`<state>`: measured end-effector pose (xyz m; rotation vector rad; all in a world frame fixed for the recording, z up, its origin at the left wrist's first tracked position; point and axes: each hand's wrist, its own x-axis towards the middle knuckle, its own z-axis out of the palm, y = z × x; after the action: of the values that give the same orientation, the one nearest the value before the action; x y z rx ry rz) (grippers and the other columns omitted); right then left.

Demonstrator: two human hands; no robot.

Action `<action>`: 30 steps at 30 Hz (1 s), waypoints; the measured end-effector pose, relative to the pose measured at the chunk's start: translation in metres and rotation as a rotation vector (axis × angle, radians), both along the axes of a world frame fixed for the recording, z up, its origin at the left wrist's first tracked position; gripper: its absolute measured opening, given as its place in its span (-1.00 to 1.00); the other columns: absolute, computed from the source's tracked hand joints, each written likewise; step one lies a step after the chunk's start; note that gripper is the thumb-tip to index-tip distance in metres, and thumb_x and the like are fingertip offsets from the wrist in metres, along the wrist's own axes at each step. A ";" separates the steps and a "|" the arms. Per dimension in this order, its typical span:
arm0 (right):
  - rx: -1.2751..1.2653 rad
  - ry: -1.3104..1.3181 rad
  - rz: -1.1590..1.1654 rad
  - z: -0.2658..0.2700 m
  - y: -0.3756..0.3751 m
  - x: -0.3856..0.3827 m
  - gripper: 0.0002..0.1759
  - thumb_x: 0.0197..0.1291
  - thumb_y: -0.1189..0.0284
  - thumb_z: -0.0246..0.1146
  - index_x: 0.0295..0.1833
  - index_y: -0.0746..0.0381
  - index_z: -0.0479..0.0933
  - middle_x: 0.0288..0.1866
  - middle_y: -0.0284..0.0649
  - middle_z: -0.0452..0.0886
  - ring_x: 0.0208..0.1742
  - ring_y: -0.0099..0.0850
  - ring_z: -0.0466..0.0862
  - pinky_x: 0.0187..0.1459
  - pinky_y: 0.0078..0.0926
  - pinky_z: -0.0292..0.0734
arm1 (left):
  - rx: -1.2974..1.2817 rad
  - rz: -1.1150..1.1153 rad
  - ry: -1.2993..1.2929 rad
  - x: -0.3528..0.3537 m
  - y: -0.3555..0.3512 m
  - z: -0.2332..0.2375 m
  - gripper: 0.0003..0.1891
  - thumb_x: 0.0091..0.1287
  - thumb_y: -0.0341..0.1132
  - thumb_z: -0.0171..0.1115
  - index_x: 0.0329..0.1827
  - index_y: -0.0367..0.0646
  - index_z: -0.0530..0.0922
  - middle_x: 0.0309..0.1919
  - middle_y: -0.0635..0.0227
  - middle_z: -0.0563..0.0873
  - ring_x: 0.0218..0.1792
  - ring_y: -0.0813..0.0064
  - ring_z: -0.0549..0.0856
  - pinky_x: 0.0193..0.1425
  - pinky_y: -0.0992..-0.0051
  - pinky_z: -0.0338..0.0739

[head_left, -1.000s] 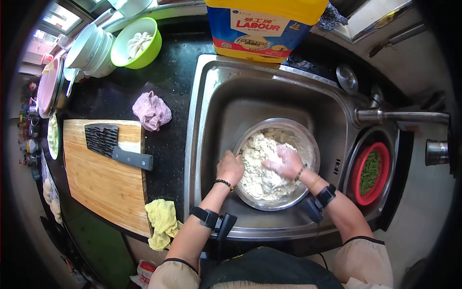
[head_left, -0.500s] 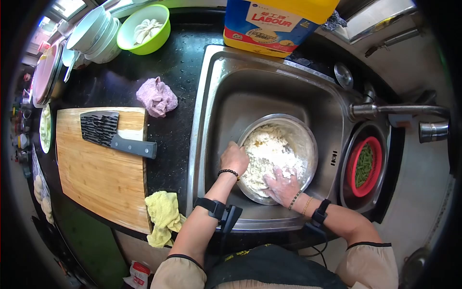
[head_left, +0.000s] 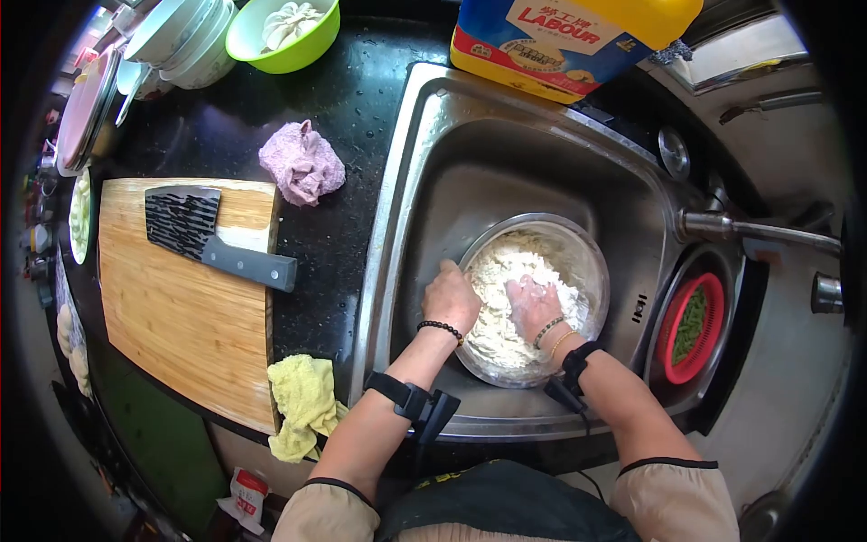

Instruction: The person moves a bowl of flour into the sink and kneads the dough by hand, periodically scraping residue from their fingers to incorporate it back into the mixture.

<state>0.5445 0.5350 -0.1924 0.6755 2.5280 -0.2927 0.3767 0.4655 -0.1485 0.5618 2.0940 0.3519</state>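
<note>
A round metal bowl [head_left: 596,262] sits in the sink, holding white, crumbly flour dough [head_left: 497,316]. My left hand [head_left: 452,296] grips the bowl's left rim, thumb side toward the inside. Inside the bowl, my right hand [head_left: 535,309] presses into the flour near the middle, its fingers somewhat apart and dusted white. The fingertips are partly buried in the mixture.
Around the bowl is the steel sink [head_left: 452,172]. To the left lie a cutting board [head_left: 181,316] with a cleaver [head_left: 221,239], a purple cloth [head_left: 302,163] and a yellow cloth [head_left: 302,406]. A red basket [head_left: 718,316] of green pieces stands right; a yellow jug [head_left: 569,41] stands behind.
My right hand has moved from the bowl's near right side up toward the middle of the flour. My left hand stays on the rim. The camera view has shifted slightly.
</note>
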 end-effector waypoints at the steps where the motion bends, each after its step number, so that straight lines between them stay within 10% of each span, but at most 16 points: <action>1: -0.046 -0.026 -0.040 0.005 0.007 -0.006 -0.64 0.09 0.36 0.04 0.04 0.15 0.36 0.01 0.02 0.48 0.03 -0.13 0.52 0.04 -0.03 0.28 | 0.012 -0.010 -0.002 0.000 -0.001 0.000 -0.71 0.29 -0.26 0.01 -0.14 -0.37 0.35 -0.25 -0.18 0.61 -0.13 -0.08 0.60 -0.02 0.12 0.45; 12: -0.007 0.372 -0.144 -0.034 0.043 0.010 -0.76 0.00 0.45 0.15 -0.16 0.17 0.39 -0.49 -0.10 0.56 -0.30 -0.17 0.60 -0.23 -0.22 0.46 | 0.064 -0.020 0.048 0.002 -0.002 -0.002 -0.66 0.28 -0.23 0.02 -0.15 -0.42 0.36 -0.26 -0.24 0.59 -0.12 -0.13 0.57 0.00 0.11 0.43; 17: -0.156 0.287 -0.225 0.030 0.028 0.026 -0.26 -0.01 0.31 0.23 0.33 0.15 0.16 0.21 0.15 0.25 0.12 0.03 0.41 0.08 -0.20 0.40 | 0.049 -0.037 0.035 0.002 -0.004 0.004 -0.63 0.29 -0.20 0.00 -0.09 -0.41 0.37 -0.20 -0.26 0.57 -0.07 -0.12 0.55 0.06 0.13 0.41; 22: -0.247 0.190 -0.274 0.043 0.060 0.028 -0.13 0.04 0.06 0.22 0.35 0.34 0.09 0.34 0.22 0.11 0.34 -0.01 0.21 0.32 -0.32 0.13 | 0.081 -0.034 0.015 -0.001 -0.005 -0.003 -0.64 0.29 -0.22 0.00 -0.10 -0.43 0.37 -0.18 -0.25 0.57 -0.06 -0.12 0.55 0.06 0.14 0.40; 26: -0.677 0.293 -0.766 0.013 0.085 -0.015 -0.18 0.14 -0.08 0.09 0.24 0.43 0.25 0.21 0.14 0.36 0.25 -0.16 0.38 0.27 -0.46 0.18 | 0.083 -0.035 0.014 -0.002 -0.007 -0.010 -0.65 0.28 -0.23 0.00 -0.11 -0.44 0.37 -0.20 -0.24 0.57 -0.08 -0.12 0.55 0.05 0.14 0.41; 30: -0.731 0.210 -0.755 -0.009 0.097 -0.044 -0.31 0.12 -0.08 0.13 0.11 0.31 0.46 0.09 -0.04 0.52 0.17 -0.26 0.45 0.19 -0.46 0.26 | 0.058 -0.007 -0.022 -0.004 0.000 -0.005 -0.67 0.27 -0.27 0.01 -0.11 -0.44 0.35 -0.21 -0.23 0.58 -0.09 -0.11 0.56 0.04 0.13 0.41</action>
<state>0.5007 0.6320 -0.2013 1.2756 1.9811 -1.5090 0.3727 0.4659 -0.1537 0.5965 2.0658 0.4139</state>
